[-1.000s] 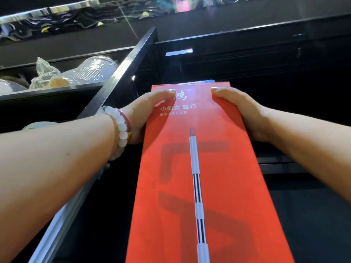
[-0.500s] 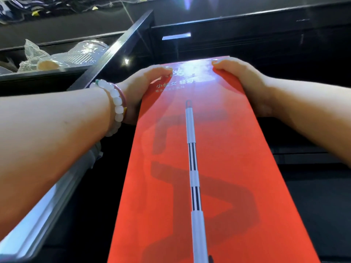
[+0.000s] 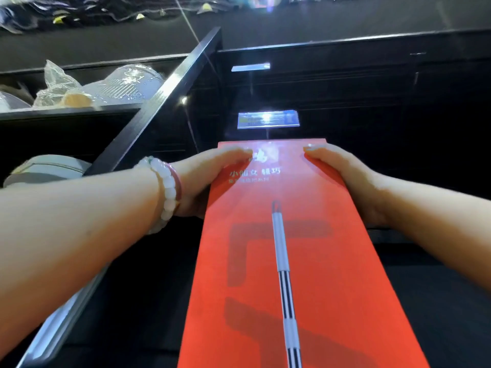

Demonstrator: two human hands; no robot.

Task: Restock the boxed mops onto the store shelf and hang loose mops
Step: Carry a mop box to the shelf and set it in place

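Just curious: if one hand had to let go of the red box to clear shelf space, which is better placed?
Probably the left hand: the plastic-wrapped goods lie on its side, while the right hand keeps holding the red box.

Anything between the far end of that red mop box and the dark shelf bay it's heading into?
Nothing visible. Both hands, left hand and right hand, grip the red mop box; beyond its far end is only dark shelf, though the bay is too dim to see fully.
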